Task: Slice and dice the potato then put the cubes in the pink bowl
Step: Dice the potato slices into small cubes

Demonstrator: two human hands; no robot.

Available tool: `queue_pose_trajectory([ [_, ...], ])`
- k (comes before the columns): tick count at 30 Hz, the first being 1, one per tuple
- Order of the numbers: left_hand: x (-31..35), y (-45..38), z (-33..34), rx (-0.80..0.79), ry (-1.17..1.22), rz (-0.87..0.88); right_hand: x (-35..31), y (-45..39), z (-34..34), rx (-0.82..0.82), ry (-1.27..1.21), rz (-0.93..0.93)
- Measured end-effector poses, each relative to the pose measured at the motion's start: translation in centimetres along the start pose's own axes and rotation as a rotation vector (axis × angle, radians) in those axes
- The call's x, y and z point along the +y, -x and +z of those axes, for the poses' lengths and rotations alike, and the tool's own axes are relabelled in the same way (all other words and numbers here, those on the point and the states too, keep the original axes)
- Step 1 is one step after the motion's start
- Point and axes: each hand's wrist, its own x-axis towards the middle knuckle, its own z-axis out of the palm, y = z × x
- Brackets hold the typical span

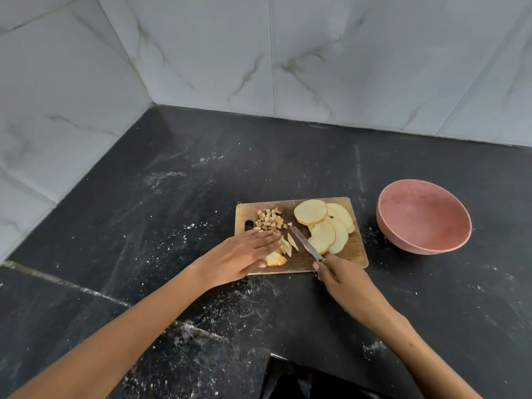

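While cubes (269,221) crowd the board (302,262), the pink bowl (423,217) holds nothing.

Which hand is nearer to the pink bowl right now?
The right hand. It grips the knife at the cutting board's near right corner, on the side of the pink bowl. The left hand presses potato strips across the board.

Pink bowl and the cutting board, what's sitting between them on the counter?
Nothing sits there. In the head view, only bare black counter with a few pale specks separates the pink bowl from the right edge of the cutting board.
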Motion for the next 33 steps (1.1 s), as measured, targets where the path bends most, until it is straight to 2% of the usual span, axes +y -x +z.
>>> queue_pose_trajectory([
  [4, -0.2, -0.5, -0.4, 0.011, 0.166, -0.040, -0.6, -0.5, 0.2, 0.036, 0.060, -0.015],
  [10, -0.5, -2.5, -2.4, -0.050, 0.330, -0.162, -2.4, -3.1, 0.6, 0.178, 0.115, -0.095],
  [14, -0.6, -3.1, -2.5, -0.071, 0.377, -0.217, -3.1, -4.6, 1.4, 0.172, 0.177, -0.135],
  [19, 0.0, -2.6, -1.8, 0.002, 0.460, -0.349, -3.1, -5.5, 1.7, 0.172, 0.262, -0.185],
  [24, 1.8, -2.2, -1.5, 0.042, 0.462, -0.424, -3.5, -6.6, 1.0, 0.128, 0.267, -0.252],
  [29, 3.5, -1.1, -0.1, 0.102, 0.334, -0.478, -3.8, -7.6, 0.3, 0.107, 0.310, -0.314],
  [33, 4.4, 0.0, 1.6, 0.222, 0.216, -0.355, -3.6, -7.8, 0.1, 0.117, 0.327, -0.368],
])
